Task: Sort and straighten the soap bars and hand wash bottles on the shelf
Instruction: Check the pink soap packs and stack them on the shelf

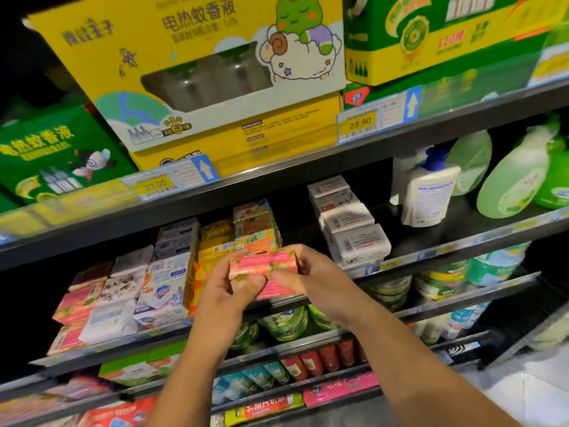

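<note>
Soap bar (263, 265) lies crosswise (hands (229, 288) (311, 272) pinch ends).

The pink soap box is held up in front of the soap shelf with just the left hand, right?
No, not just one. The head view shows the pink soap box held up in front of the soap shelf with both hands: the left hand grips its left end and the right hand its right end.

Pink floral-printed soap box (264, 264) with both ends covered by left hand (229, 288) and right hand (311, 272), bright green plastic bottle (556, 180) cut by the right edge, yellow cardboard carton (123, 57) cropped at top, small print on white wrapped soap packs (357, 238) illegible
</note>
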